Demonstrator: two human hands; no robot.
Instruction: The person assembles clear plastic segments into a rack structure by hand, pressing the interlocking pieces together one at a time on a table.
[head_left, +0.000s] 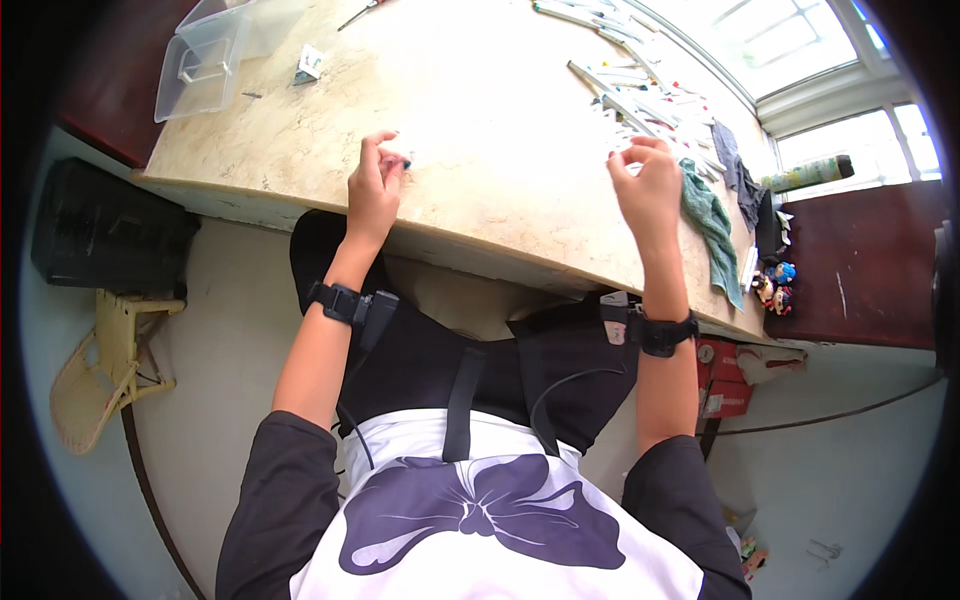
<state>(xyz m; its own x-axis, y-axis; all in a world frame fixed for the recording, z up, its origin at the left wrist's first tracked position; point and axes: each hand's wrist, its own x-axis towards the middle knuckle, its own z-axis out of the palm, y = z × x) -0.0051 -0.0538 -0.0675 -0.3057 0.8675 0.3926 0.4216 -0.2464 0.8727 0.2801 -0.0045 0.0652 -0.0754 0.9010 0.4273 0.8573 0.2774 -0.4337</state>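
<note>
My left hand (373, 195) is raised over the near part of the pale stone-patterned table (480, 150). Its thumb and fingers pinch a small pale piece with a dark blue end (406, 164), too small to name. To the right, my right hand (648, 190) hovers near a spread of markers (640, 105). Its thumb and forefinger come together, and whatever is between them is lost in the glare. White-bodied markers with coloured ends lie in a loose heap beyond that hand. A green cloth (708, 225) hangs over the table's edge beside it.
A clear plastic box (205, 70) stands at the far left, with a small packet (309, 65) near it. A screwdriver (358, 14) lies at the back. Right of the markers are a grey cloth (738, 172), a green can (810, 174) and small figurines (776, 285).
</note>
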